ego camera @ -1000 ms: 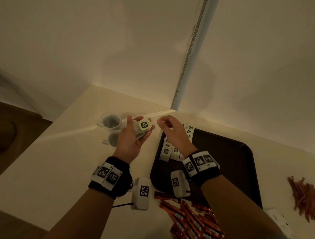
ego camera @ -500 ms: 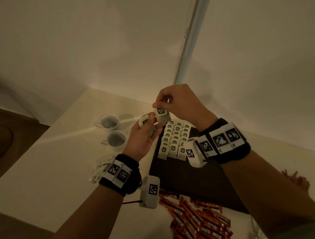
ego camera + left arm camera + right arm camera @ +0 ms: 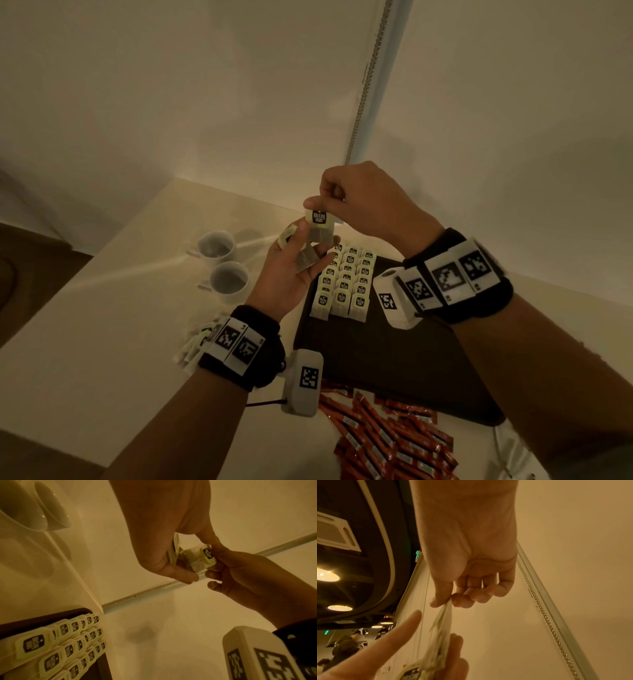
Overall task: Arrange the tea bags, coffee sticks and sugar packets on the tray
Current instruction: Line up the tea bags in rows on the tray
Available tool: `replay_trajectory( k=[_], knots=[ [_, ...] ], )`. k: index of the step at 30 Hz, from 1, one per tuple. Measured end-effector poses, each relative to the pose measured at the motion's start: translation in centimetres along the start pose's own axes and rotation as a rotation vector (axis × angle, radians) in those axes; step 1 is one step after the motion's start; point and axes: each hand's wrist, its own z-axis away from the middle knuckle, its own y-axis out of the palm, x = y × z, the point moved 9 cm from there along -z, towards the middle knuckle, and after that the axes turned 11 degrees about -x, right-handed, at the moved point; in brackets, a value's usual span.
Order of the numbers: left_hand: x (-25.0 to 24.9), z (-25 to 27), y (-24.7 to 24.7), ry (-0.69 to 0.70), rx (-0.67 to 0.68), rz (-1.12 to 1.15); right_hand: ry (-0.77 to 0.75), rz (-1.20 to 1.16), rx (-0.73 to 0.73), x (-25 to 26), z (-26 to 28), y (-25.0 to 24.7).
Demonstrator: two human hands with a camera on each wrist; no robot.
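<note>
My right hand (image 3: 322, 205) pinches the top edge of one tea bag (image 3: 320, 226) by thumb and forefinger; the same tea bag (image 3: 199, 559) hangs at my left hand's fingertips. My left hand (image 3: 306, 248) grips a small stack of tea bags (image 3: 306, 259) above the tray's far left corner. The dark tray (image 3: 394, 359) carries three neat rows of tea bags (image 3: 346, 286) in that corner. In the right wrist view the pinched tea bag (image 3: 442, 616) hangs down towards the left hand's fingers (image 3: 397, 632). Red coffee sticks (image 3: 387, 438) lie heaped on the table before the tray.
Two white cups (image 3: 217, 245) (image 3: 229, 281) stand left of the tray. Loose tea bags (image 3: 195, 342) lie on the table under my left wrist. A wall with a beaded chain (image 3: 364, 85) rises just behind the table.
My right hand came up from the tray's rows to my left hand and took hold of one tea bag from the stack. Both hands now sit higher and closer together.
</note>
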Motion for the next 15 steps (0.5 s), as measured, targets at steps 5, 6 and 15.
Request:
replay_trajectory(
  k=[5, 6, 15],
  knots=[
    [-1.1, -0.2, 0.0, 0.098, -0.055, -0.133, 0.015, -0.045, 0.040, -0.6, 0.6, 0.7],
    [-1.3, -0.2, 0.2, 0.111, -0.057, -0.153, 0.009, -0.047, 0.028, -0.7, 0.6, 0.7],
    [-1.3, 0.1, 1.4, 0.148, 0.006, -0.166, 0.012, -0.109, -0.048, -1.4, 0.7, -0.5]
  ],
)
